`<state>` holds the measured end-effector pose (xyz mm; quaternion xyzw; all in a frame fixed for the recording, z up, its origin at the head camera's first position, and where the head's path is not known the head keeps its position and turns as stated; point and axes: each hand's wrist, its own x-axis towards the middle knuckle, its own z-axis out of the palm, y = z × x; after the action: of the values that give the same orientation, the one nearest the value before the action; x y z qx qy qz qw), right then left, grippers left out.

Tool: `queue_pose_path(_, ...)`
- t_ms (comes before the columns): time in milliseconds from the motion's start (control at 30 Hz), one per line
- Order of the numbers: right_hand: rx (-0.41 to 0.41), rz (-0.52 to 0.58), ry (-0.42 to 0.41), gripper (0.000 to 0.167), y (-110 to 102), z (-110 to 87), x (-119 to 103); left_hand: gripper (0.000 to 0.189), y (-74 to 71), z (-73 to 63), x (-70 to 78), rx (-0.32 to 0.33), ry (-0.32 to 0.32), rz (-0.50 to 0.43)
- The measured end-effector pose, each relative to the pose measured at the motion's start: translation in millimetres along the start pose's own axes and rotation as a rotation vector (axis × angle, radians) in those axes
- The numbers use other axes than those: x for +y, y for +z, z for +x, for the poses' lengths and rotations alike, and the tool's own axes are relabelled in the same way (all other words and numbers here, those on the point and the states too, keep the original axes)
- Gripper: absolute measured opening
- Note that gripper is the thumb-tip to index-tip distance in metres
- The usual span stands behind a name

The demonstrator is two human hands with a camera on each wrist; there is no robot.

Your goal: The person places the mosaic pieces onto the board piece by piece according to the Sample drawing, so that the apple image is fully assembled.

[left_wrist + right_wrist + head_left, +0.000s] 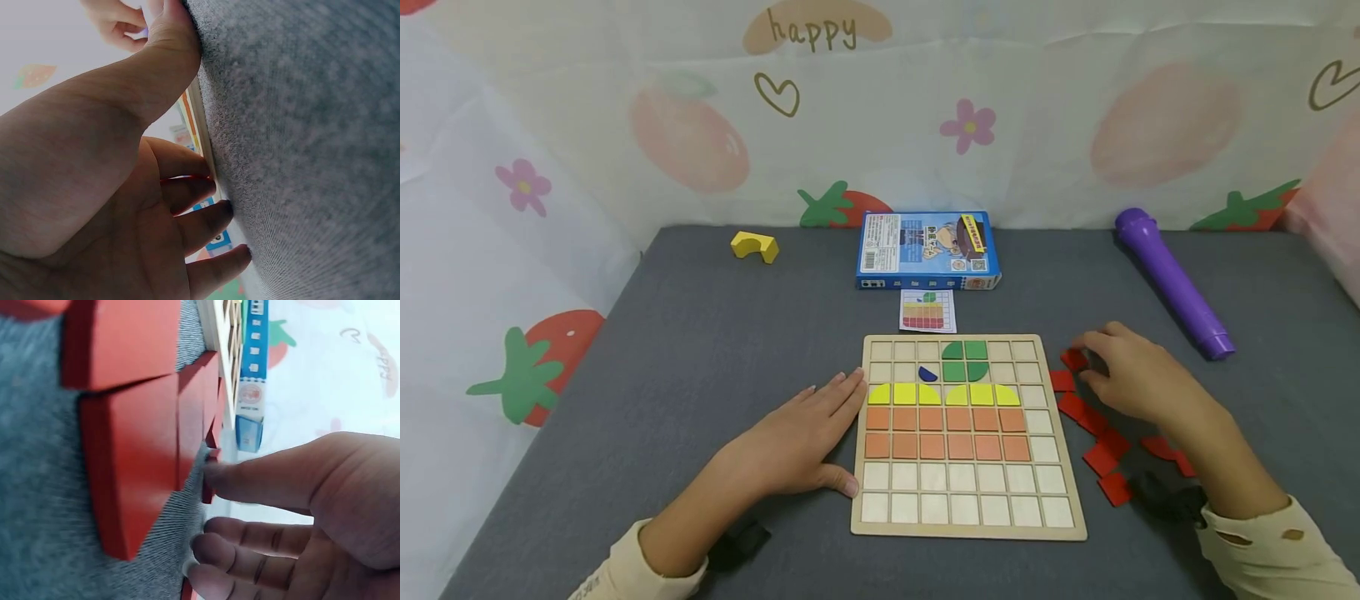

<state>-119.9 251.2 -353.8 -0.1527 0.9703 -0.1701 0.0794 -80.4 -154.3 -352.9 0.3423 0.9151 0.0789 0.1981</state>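
A wooden grid board lies on the table, holding green, yellow and orange pieces and one small dark blue piece. My left hand rests along the board's left edge, fingers extended and thumb at its lower left; the left wrist view shows the palm side of this hand. Off the board's upper right side, my right hand pinches a red tile. In the right wrist view the thumb of that hand touches the tile; the index fingertip is hidden.
Several loose red pieces lie right of the board. Behind it are a printed pattern card and a blue box. A yellow arched block sits back left, and a purple cylinder lies back right.
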Motion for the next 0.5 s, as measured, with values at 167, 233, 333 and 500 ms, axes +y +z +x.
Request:
queue_pose_path(167,-0.006,0.011,-0.019,0.023,-2.0,1.9,6.0,0.112,0.1,0.5,0.4,-0.001,-0.003,0.0)
queue_pose_path(233,-0.024,0.026,-0.034,0.022,-3.0,2.6,9.7,0.112,0.2,0.9,0.5,-0.002,-0.004,0.002)
queue_pose_path(333,-0.041,0.061,-0.053,0.022,-3.7,2.8,13.4,0.112,0.0,0.9,0.6,-0.004,-0.004,0.005)
queue_pose_path(500,-0.041,0.113,-0.059,0.023,-4.7,2.3,14.3,0.112,0.0,0.2,0.6,0.005,0.002,-0.001)
